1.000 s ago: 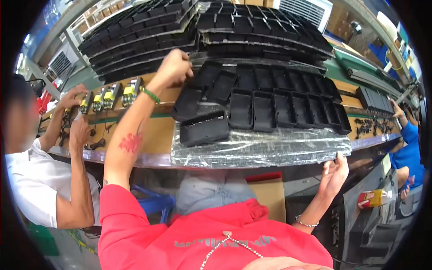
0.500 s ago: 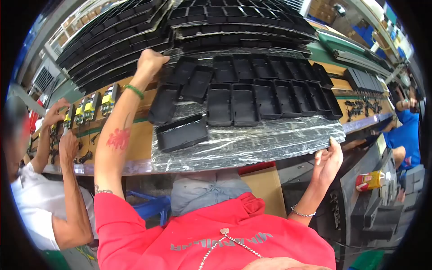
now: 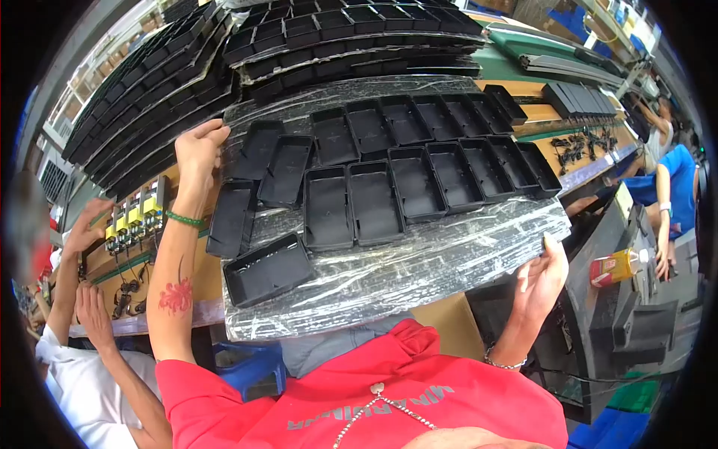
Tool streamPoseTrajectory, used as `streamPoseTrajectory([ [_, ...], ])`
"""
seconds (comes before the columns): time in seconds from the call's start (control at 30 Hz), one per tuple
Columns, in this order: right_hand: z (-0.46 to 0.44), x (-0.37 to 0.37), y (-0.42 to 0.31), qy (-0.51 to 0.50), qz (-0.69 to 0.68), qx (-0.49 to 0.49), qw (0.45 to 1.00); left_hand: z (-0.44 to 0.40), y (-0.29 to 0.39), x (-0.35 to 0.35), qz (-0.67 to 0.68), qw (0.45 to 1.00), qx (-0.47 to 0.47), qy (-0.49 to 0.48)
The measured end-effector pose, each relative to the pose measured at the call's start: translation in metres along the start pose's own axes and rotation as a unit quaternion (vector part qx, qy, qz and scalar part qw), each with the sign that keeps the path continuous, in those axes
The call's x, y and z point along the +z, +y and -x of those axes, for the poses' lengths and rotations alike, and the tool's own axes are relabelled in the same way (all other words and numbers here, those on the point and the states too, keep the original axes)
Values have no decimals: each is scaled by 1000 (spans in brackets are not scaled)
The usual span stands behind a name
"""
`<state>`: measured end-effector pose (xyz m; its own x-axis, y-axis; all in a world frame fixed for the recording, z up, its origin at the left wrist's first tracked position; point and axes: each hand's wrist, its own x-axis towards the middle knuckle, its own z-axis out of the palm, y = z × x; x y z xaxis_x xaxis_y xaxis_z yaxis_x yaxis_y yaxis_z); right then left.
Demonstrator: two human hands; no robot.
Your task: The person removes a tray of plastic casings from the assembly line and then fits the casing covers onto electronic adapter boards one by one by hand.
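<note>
Left hand point(image 3: 200, 156) curled round left edge | right hand point(image 3: 540, 278) pinching right corner | wrapped board point(image 3: 396, 280) between

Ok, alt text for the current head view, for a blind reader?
A shiny board of open black boxes is held by the left hand near its far left corner and the right hand at its near right corner. More boxes are stacked behind; a co-worker is at left.

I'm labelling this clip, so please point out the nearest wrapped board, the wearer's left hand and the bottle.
Wrapped board point(image 3: 400, 277): head view, bare near surface.
Left hand point(image 3: 198, 155): head view, middle of the hand.
Bottle point(image 3: 615, 268): head view, its label.
</note>
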<state>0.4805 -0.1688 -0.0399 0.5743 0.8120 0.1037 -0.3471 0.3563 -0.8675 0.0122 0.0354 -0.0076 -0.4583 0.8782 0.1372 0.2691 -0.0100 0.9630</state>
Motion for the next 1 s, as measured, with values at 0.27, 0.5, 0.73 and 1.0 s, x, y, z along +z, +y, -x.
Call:
streamPoseTrajectory([
  [0.27, 4, -7, -9, 39, -25, -3, 999, 23, -10, -12, 28, 997, 65, 29],
  [0.5, 13, -14, -23, 45, -23, -18, 999, 37, -4, -34, 32, 992, 120, 37],
  [0.73, 16, -21, -55, 32, -32, -29, 999, 46, 28, -45, 48, 982, 172, 56],
  [1.0, -33, 6, -86, 29, -21, -116, 993, 5, 95, -22, -35, 972, 220, 80],
])
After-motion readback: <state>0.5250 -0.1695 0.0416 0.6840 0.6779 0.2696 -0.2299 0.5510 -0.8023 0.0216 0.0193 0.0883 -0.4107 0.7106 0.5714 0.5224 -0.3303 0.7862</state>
